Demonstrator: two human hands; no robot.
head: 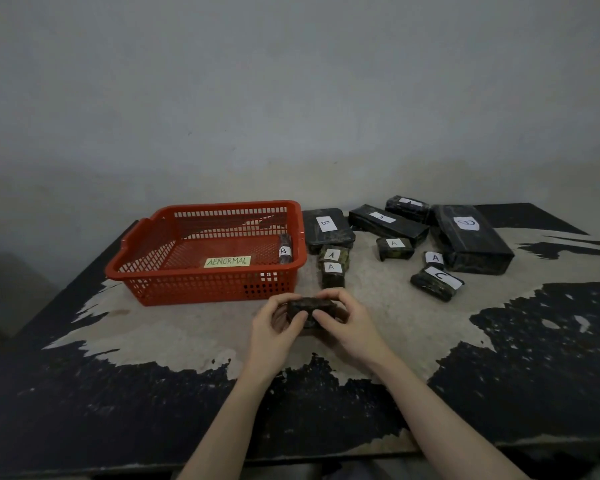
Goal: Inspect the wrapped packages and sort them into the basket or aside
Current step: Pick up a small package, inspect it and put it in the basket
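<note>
I hold a small dark wrapped package [310, 308] just above the table, in front of the basket's near right corner. My left hand [278, 329] grips its left end and my right hand [343, 323] grips its right end; no label shows on it. The red plastic basket [201, 285] carries a yellow tag reading ABNORMAL and holds one slim package marked B [284, 249] against its right wall. To the right lie several dark packages with white labels, among them two small A packages [332, 266], a flat B package [328, 228] and a C package [435, 283].
A large package with a D label [471, 242] lies at the far right, with a long A package [387, 223] and another small one [407, 206] behind. The table top [153, 341] is worn, with black paint peeling. A grey wall stands behind.
</note>
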